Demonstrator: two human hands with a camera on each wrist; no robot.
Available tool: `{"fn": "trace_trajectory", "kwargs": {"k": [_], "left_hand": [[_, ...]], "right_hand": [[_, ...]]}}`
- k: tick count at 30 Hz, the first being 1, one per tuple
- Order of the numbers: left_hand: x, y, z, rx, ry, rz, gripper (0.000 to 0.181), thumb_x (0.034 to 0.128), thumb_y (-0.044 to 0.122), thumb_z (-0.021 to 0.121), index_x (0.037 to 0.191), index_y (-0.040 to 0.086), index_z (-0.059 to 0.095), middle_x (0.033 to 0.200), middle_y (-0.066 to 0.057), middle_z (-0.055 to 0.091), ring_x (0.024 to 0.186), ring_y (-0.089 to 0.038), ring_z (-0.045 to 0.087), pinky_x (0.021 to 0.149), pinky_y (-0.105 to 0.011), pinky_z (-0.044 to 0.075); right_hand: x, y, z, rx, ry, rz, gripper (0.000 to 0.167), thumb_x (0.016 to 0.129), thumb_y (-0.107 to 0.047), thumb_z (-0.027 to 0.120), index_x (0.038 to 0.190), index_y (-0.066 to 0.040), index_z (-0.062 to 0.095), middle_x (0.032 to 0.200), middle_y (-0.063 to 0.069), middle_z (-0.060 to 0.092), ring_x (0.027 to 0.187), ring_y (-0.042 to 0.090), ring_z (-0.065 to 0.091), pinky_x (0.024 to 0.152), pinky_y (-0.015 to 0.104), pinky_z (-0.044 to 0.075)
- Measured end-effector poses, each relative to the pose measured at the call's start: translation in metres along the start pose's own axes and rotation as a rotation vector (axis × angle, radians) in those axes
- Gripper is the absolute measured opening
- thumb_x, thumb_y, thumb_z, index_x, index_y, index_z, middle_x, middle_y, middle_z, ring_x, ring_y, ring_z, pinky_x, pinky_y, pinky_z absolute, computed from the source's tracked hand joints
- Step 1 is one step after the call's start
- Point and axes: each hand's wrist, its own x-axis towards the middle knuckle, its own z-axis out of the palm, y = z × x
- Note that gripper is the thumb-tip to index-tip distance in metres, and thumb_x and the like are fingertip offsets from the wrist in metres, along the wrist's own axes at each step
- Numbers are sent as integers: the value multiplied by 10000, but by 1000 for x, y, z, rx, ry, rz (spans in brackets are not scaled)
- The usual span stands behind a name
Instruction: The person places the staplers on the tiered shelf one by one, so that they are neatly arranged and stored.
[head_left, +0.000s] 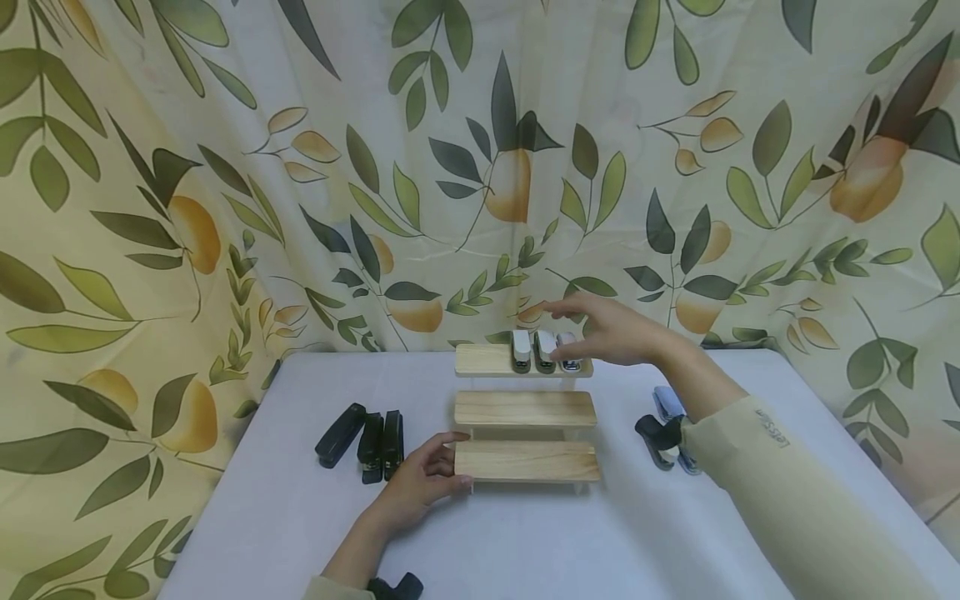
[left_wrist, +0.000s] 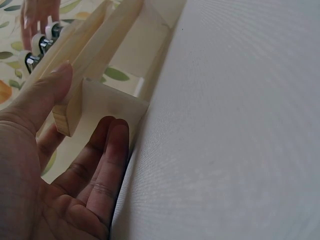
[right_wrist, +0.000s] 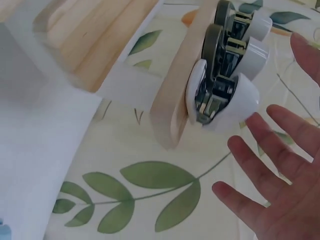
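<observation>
Three staplers (head_left: 543,350) near right edge of top shelf (head_left: 483,359), right hand (head_left: 613,332) beside.

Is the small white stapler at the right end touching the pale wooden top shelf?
Touching. The right wrist view shows the small white stapler with its base flat against the pale wooden top shelf, no gap visible between them.
</observation>
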Motion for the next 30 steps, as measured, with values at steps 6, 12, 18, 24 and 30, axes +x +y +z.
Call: {"fn": "trace_trajectory", "kwargs": {"k": [6, 12, 18, 24, 30], "left_hand": [[-2, 2, 0, -2, 4, -6, 675, 871, 355, 839, 1472, 292, 538, 1192, -66, 654, 1035, -200, 687, 878, -289, 547], [-2, 2, 0, -1, 4, -6, 662, 875, 351, 837, 1466, 293, 542, 1189, -64, 658, 1029, -200, 687, 865, -279, 551], [-1, 2, -1, -5, -3, -1, 682, 877, 349, 836, 1481, 261, 530, 1185, -63, 661, 1030, -202, 690, 865, -280, 554], [-1, 1, 0, -1, 0, -9, 679, 874, 358, 836, 1477, 277, 533, 1177, -54, 664, 1027, -196, 692, 870, -287, 553], [-1, 0, -1, 2, 0, -12, 661, 876, 365, 833, 1465, 307, 538, 1186, -50, 664, 1029, -193, 692, 876, -294, 552]], "right_hand": [[-18, 10, -4, 6, 39, -32, 791, 892, -413, 812, 1532, -96, 474, 1512, 135, 544, 1410, 377, 474, 1104, 655, 415], [-36, 24, -4, 25, 57, -19, 787, 894, -414, 813, 1528, -96, 474, 1494, 138, 538, 1407, 381, 473, 1124, 657, 398], [-53, 36, -1, 25, 70, 8, 796, 874, -450, 824, 1508, -103, 489, 1492, 151, 548, 1412, 411, 473, 1120, 700, 369], [-67, 48, 9, 14, 60, 44, 797, 884, -464, 809, 1509, -90, 485, 1481, 172, 552, 1397, 429, 479, 1094, 735, 366], [-77, 64, 23, 14, 36, 84, 831, 870, -499, 810, 1518, -95, 480, 1446, 172, 578, 1378, 436, 496, 1097, 742, 353]]}}
